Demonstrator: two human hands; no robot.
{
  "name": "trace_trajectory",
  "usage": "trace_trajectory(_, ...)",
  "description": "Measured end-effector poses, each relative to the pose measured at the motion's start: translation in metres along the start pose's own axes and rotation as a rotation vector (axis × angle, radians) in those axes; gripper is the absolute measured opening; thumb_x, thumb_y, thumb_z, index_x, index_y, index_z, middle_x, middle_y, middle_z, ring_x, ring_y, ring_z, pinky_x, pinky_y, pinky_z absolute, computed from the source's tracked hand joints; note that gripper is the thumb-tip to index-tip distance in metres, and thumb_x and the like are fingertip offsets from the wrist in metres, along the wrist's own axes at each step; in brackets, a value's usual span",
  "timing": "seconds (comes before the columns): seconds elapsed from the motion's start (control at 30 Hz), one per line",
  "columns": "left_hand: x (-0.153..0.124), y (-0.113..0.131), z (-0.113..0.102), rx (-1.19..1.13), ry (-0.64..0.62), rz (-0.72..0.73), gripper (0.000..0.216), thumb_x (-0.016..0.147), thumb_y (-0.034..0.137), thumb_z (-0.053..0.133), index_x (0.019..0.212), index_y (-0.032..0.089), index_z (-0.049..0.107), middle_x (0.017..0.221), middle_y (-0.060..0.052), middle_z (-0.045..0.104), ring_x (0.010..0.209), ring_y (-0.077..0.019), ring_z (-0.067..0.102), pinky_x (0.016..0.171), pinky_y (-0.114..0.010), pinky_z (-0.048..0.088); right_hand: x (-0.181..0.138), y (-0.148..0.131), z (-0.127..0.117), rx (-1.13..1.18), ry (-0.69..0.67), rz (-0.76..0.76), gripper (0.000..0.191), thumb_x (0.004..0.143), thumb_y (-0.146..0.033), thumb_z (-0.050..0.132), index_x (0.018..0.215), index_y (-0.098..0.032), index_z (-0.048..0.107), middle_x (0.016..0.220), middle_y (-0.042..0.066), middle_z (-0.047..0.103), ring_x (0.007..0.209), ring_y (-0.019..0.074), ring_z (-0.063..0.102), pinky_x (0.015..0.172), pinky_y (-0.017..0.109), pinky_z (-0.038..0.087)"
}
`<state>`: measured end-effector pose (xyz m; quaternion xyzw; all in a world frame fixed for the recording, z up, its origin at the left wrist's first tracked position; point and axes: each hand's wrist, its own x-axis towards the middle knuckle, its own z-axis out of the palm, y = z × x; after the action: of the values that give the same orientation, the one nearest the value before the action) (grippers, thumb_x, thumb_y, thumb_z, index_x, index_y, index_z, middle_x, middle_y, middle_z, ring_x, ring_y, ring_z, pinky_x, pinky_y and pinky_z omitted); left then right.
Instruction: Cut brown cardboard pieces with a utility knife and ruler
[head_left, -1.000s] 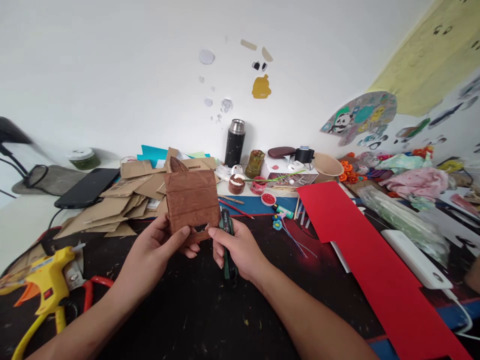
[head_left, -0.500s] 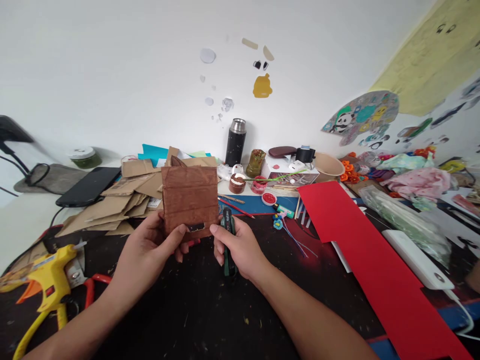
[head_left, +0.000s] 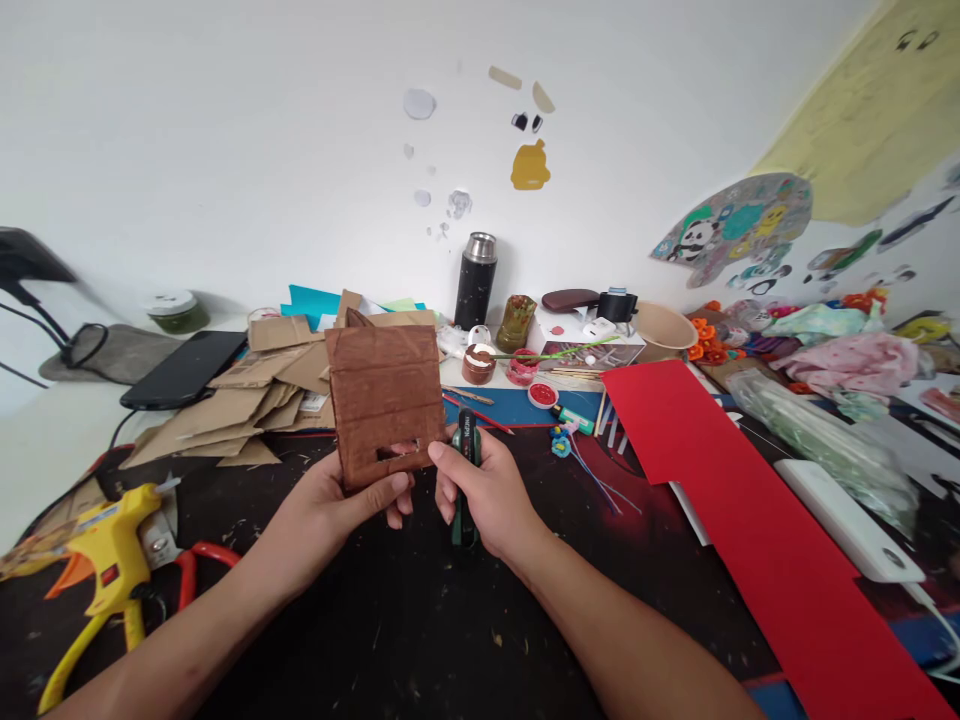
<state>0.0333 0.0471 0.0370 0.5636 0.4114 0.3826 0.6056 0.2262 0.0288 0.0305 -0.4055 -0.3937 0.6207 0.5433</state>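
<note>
A brown-painted cardboard panel [head_left: 386, 395] stands almost upright above the dark table, with a small rectangular cutout near its lower edge. My left hand [head_left: 341, 505] grips it at the bottom left corner, thumb in front and fingers behind. My right hand [head_left: 487, 490] is closed around a dark green and black utility knife [head_left: 466, 440] held upright, its blade not visible. That hand's thumb tip touches the panel's lower right edge. Through the cutout a bit of finger shows behind the panel.
To the left lie a yellow glue gun [head_left: 120, 550], red-handled pliers or scissors [head_left: 199, 565] and stacked cardboard [head_left: 232, 420]. Behind stand a black flask [head_left: 476, 280] and open paint pots [head_left: 478, 365]. Red card [head_left: 712, 480] and a white power strip [head_left: 847, 520] lie right.
My left hand has shifted lower on the panel, uncovering more of the cutout. The panel is tilted slightly more. My right hand still holds the knife; the view has moved a little.
</note>
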Motion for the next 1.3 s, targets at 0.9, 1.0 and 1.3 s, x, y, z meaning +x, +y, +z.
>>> trace_trajectory(0.9,0.006,0.01,0.001,-0.153,0.109,-0.064,0.037,0.066,0.05,0.1,0.074,0.019,0.082,0.069,-0.005,0.075,0.064,-0.0169,0.064,0.058,-0.028,0.054,-0.012,-0.006,0.002,-0.485,0.073,-0.195,0.028,0.099,-0.046,0.071,0.084,-0.027,0.058,0.056,-0.007,0.055,0.046,0.0143,0.052,0.049,0.027,0.041)
trace_trajectory(1.0,0.006,0.009,0.001,-0.161,0.121,-0.07,0.036,0.065,0.049,0.101,0.074,0.019,0.082,0.068,-0.004,0.075,0.062,-0.0161,0.063,0.057,-0.027,0.052,-0.012,-0.004,0.001,-0.54,0.085,-0.214,0.027,0.099,-0.048,0.072,0.085,-0.027,0.06,0.056,-0.006,0.054,0.05,0.0168,0.054,0.05,0.029,0.042)
trace_trajectory(1.3,0.005,0.006,0.005,-0.244,0.203,-0.093,0.031,0.058,0.039,0.102,0.074,0.019,0.083,0.073,-0.006,0.079,0.065,-0.0176,0.067,0.059,-0.028,0.054,-0.014,-0.004,0.003,-0.591,0.071,-0.22,0.025,0.099,-0.049,0.07,0.087,-0.028,0.062,0.057,-0.004,0.057,0.054,0.019,0.057,0.052,0.03,0.044)
